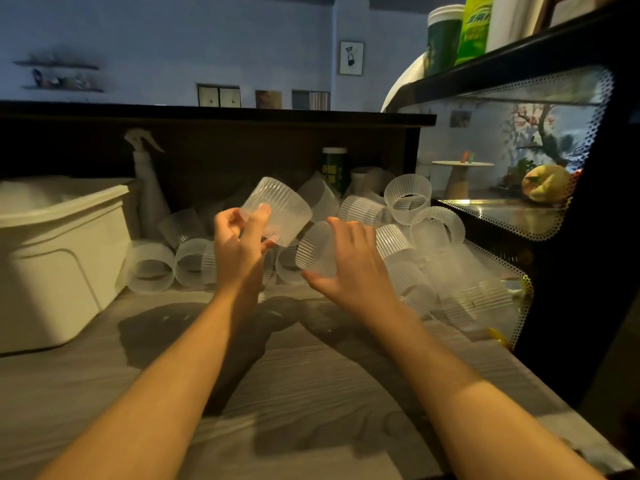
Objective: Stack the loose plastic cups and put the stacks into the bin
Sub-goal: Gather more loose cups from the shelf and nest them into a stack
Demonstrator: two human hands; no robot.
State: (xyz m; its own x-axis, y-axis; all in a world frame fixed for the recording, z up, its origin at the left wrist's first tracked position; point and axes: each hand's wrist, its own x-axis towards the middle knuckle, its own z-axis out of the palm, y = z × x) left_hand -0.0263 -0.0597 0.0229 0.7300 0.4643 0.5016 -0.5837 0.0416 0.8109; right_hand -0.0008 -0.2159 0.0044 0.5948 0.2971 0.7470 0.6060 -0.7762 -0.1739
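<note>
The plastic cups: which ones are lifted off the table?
Two only: the cup gripped by the left hand and the cup gripped by the right hand. The rest lie piled behind.

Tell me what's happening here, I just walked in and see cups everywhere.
A person is sorting ribbed plastic cups at a counter. The left hand holds one cup raised, and the right hand holds a second cup just below it; they are not yet nested. A pile of loose cups lies behind. The bin stands at the left.
</note>
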